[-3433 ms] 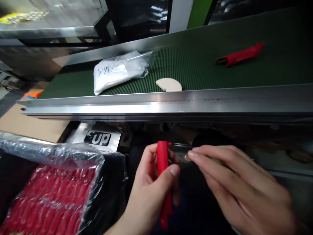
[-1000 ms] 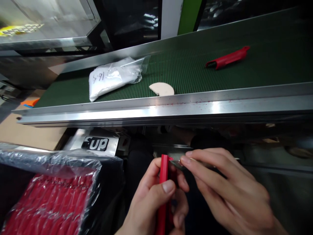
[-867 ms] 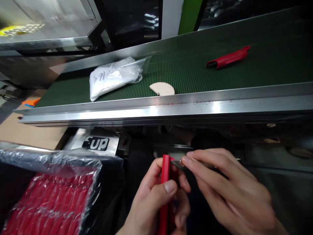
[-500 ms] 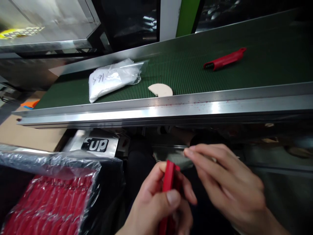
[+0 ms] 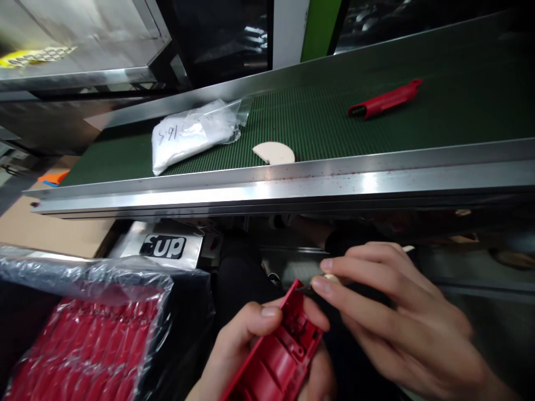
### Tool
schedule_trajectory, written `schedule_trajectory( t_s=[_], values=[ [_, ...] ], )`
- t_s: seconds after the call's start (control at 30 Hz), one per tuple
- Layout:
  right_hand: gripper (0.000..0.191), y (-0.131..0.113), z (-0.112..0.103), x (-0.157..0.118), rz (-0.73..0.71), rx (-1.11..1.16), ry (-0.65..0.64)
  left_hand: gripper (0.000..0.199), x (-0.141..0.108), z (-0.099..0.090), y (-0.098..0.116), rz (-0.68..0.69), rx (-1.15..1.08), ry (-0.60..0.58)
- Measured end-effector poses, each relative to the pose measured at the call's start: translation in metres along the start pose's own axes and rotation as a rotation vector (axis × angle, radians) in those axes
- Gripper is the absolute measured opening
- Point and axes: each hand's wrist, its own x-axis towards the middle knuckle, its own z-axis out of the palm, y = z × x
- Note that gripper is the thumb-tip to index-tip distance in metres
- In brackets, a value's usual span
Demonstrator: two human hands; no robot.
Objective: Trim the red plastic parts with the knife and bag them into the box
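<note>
My left hand is wrapped round a red plastic housing half, thumb on its near rim and fingers beneath. Its hollow inner side with ribs and screw posts faces up. Close by on the right, my right hand is closed in a pinch on a slim pale-handled tool. A thin dark tip points from the fingertips at the housing's top edge; whether it touches, I cannot tell. Most of the handle is hidden by the fingers. A similar red plastic part lies on the green conveyor belt.
A metal rail edges the conveyor. On the belt are a clear bag of white material and a cream semicircular piece. At lower left, a plastic-lined box holds rows of red parts. A silver bag stands behind it.
My left hand has turned the red housing from edge-on to show its hollow inside. My right hand has brought the slim tool to the housing's upper edge.
</note>
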Motion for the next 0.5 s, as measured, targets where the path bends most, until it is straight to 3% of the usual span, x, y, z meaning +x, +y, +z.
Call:
schedule_trajectory(
  t_s=[0.23,0.3,0.43,0.5],
  values=[
    [0.041,0.006,0.001,-0.009,-0.023,-0.033,-0.028,0.047,-0.002,-0.005,-0.001,-0.033,-0.039,0.041],
    [0.041,0.006,0.002,-0.009,-0.039,-0.028,-0.031,0.043,-0.003,-0.002,-0.001,-0.038,-0.051,0.061],
    [0.038,0.009,0.004,-0.006,-0.074,-0.007,0.001,0.029,-0.001,0.006,0.003,0.014,-0.089,0.208],
    [0.037,0.013,0.004,-0.004,-0.084,-0.026,0.021,0.031,0.001,0.009,0.006,-0.018,-0.055,0.183]
  ],
)
